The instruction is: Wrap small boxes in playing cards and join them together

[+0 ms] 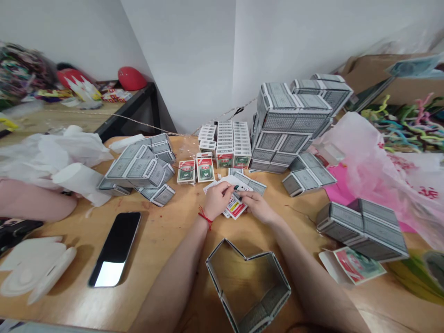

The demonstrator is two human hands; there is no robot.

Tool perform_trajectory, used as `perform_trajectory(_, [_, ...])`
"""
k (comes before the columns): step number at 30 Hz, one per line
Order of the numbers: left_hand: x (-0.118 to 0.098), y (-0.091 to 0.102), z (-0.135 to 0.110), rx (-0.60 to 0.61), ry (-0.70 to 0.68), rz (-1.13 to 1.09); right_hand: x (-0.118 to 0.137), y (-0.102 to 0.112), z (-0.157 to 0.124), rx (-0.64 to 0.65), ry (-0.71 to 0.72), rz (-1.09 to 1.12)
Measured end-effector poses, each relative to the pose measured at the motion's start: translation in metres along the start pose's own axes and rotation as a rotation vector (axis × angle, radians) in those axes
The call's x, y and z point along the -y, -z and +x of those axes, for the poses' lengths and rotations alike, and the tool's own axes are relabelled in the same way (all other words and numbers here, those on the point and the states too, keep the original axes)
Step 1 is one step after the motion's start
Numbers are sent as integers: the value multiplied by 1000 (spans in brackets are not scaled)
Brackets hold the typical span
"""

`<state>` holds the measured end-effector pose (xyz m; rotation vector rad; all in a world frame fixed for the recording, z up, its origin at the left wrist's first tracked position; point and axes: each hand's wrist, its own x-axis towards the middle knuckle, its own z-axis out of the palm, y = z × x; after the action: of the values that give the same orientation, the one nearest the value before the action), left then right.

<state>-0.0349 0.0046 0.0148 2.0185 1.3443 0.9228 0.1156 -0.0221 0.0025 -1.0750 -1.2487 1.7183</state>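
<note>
My left hand (218,200), with a red string bracelet at the wrist, is closed with its fingertips pinched over a small pile of playing cards (237,211). From the other side, my right hand (258,206) has its fingers bent onto the same cards, close to the left fingertips. The fingers partly hide the cards, so how many are gripped cannot be made out. Just behind lie grey-backed cards (255,185) joined edge to edge. Between my forearms stands a heart-shaped frame (284,284) of folded grey-backed cards, open at the top.
A tall stack of folded-card blocks (277,125) stands at the back right, with smaller blocks (364,226) nearer. Card boxes (233,145) are lined up at the back. More blocks (135,166), a paper roll (81,180) and a phone (116,247) lie left. Pink plastic (367,157) lies right.
</note>
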Motion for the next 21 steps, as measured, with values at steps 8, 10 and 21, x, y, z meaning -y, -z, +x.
perform_trajectory(8, [5, 7, 0, 62, 0, 47, 1, -18, -4, -22, -58, 269])
perform_trajectory(10, [6, 7, 0, 59, -1, 48, 2, -20, -4, -45, -56, 315])
perform_trajectory(21, [5, 7, -1, 6, 7, 25, 6, -22, -10, 0, -38, 357])
